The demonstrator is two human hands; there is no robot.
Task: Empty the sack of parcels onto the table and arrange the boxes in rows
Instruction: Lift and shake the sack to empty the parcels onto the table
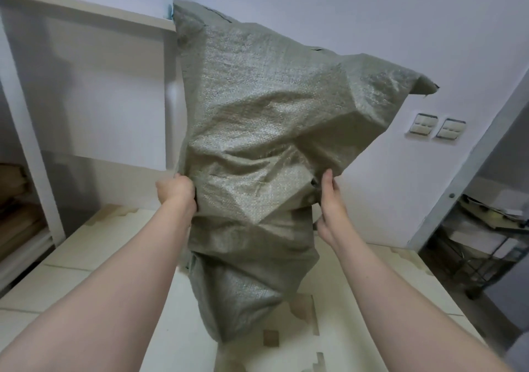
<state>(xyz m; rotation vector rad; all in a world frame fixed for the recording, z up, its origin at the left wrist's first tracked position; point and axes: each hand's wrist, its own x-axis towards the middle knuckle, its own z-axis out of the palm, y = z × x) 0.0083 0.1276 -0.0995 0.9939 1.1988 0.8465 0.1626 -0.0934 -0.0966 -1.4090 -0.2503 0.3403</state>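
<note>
The left hand (176, 191) grips one side of the sack (257, 114), the right hand (329, 208) presses straight-fingered against the other, and with its lower end below both hands by the table (86, 257), a higher lift and gentle shake should slide the parcels out.

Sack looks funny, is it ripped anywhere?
Yes, a little. The sack has small slits near its top edge and a frayed right corner. Sharp, boxy lumps also push out its sides.
</note>
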